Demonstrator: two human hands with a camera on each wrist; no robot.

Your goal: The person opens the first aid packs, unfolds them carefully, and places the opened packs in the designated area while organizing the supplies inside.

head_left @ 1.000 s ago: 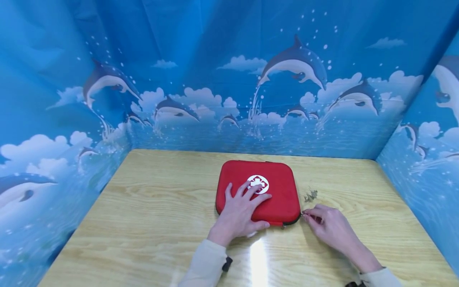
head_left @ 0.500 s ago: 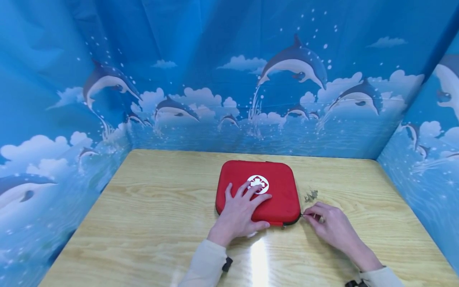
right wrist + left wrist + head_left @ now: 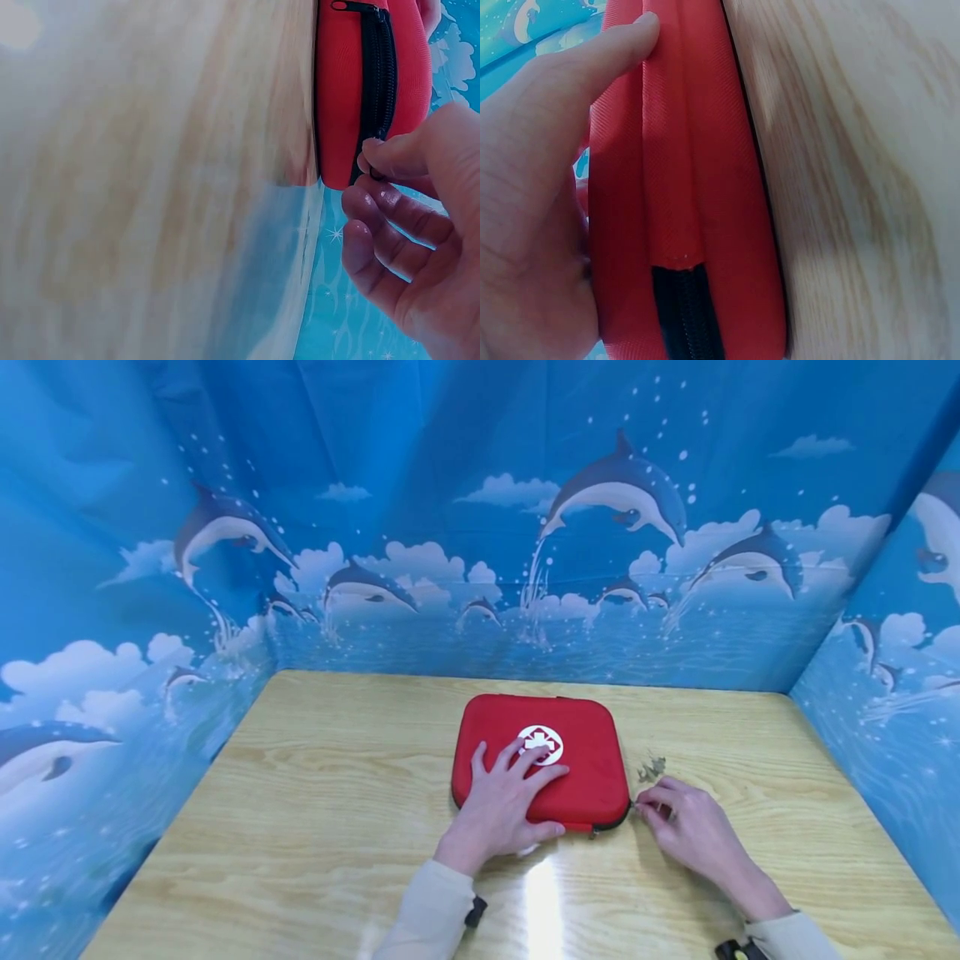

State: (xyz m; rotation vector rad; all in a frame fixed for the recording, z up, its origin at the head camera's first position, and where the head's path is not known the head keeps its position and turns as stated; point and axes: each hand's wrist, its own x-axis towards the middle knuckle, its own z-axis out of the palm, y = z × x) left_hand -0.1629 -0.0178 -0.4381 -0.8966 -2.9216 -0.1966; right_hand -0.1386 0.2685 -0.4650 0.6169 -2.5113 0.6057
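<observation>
A red zippered first-aid case (image 3: 585,752) with a white round emblem lies flat on the table. My left hand (image 3: 501,802) rests on its top with the fingers spread; in the left wrist view its thumb (image 3: 626,45) touches the front side of the case. At the near right corner my right hand (image 3: 693,831) pinches a zipper pull (image 3: 377,173) between thumb and forefinger, the pull mostly hidden by the fingertips. Another zipper pull (image 3: 346,6) hangs further along the black zipper (image 3: 379,75), on the front side. The teeth between the two pulls look closed.
The wooden table (image 3: 322,793) reaches out on both sides of the case. Dark marks (image 3: 652,768) show on its surface right of the case. A blue dolphin-print curtain (image 3: 420,527) stands behind the table and at both sides.
My right hand has shifted very slightly up along the corner of the case, still pinching the zipper pull. The left hand and the case have stayed in place.
</observation>
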